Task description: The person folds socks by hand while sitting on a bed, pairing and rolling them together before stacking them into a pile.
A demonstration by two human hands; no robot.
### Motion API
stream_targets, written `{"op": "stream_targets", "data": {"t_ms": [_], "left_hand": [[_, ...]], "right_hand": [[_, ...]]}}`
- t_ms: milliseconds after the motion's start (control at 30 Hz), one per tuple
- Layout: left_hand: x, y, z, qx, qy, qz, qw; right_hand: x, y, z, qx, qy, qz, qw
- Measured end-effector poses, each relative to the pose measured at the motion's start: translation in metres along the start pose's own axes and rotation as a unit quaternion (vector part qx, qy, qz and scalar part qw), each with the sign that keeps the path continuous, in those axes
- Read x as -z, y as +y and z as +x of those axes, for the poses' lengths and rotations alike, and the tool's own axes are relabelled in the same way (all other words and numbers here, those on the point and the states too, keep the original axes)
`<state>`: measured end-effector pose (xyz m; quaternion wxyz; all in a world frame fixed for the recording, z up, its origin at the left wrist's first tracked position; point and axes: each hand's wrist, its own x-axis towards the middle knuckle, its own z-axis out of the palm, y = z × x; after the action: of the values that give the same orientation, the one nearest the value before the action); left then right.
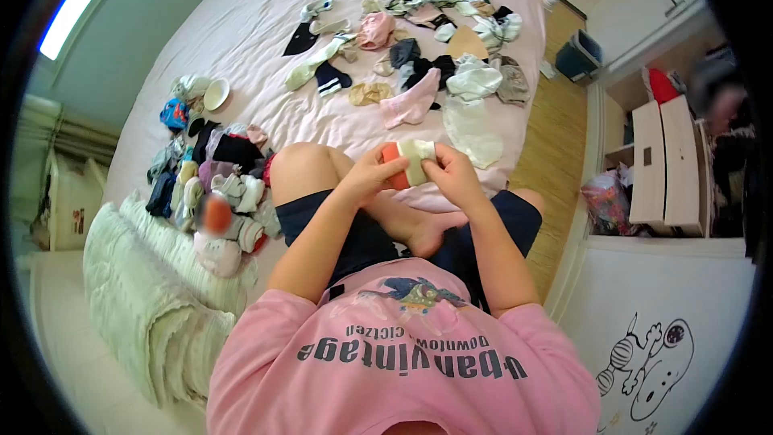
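Above my crossed legs I hold a folded sock [417,163] with orange, pale green and white bands. My left hand [377,171] grips its orange end, the thumb lying across the front. The white end is pinched by my right hand [452,171]. Beyond my hands a pink sock [412,100] lies flat on the bed, with a sheer pale sock [473,130] to its right. Left of my knee is a pile of folded and bundled socks [229,185].
Many loose socks, among them a navy one [332,78], spread over the far bed sheet [217,32]. A white bowl [217,94] sits at left, near a folded quilt [149,298]. Right of the bed stand a dark bin [579,56] and an open cabinet with drawers [667,165].
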<state>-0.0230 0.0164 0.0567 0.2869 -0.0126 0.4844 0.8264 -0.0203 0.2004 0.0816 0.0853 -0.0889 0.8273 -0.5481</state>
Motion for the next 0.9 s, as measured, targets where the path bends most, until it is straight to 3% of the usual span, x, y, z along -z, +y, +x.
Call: {"op": "stream_targets", "data": {"t_ms": [33,67,133,200,233,333,467,567,700,767,833,900], "left_hand": [[0.004,-0.006,-0.003,-0.013,0.018,-0.007,1.000],[0.007,-0.011,-0.006,-0.029,0.042,-0.014,0.999],[0.010,-0.010,-0.018,-0.066,0.095,-0.039,0.992],[0.014,-0.006,-0.030,-0.102,0.104,-0.061,0.987],[0.019,-0.004,-0.037,-0.129,0.102,-0.075,0.984],[0.040,0.009,-0.068,-0.096,0.129,-0.185,0.969],[0.092,-0.009,-0.109,-0.178,0.131,-0.345,0.912],[0.110,-0.013,-0.146,-0.243,0.176,-0.370,0.879],[0.135,0.007,-0.194,-0.347,0.332,-0.263,0.837],[0.159,0.022,-0.213,-0.414,0.419,-0.141,0.796],[0.194,0.034,-0.234,-0.411,0.510,-0.009,0.755],[0.225,0.048,-0.245,-0.414,0.523,-0.047,0.743]], "right_hand": [[0.001,-0.004,0.002,-0.008,-0.018,-0.052,0.998],[-0.009,0.013,0.009,0.053,0.056,0.038,0.996],[-0.007,0.008,0.021,0.044,0.046,0.149,0.987],[-0.018,-0.012,0.028,0.034,0.057,0.172,0.983],[-0.024,-0.017,0.031,0.032,0.040,0.195,0.980],[-0.043,-0.024,0.039,0.022,-0.006,0.232,0.972],[-0.063,-0.018,0.042,0.001,-0.079,0.220,0.972],[-0.077,-0.008,0.041,-0.032,-0.118,0.212,0.970],[-0.094,0.000,0.035,-0.064,-0.145,0.205,0.966],[-0.098,0.003,0.035,-0.071,-0.160,0.200,0.964],[-0.103,0.005,0.035,-0.076,-0.161,0.199,0.964],[-0.106,0.004,0.035,-0.082,-0.160,0.195,0.964]]}}
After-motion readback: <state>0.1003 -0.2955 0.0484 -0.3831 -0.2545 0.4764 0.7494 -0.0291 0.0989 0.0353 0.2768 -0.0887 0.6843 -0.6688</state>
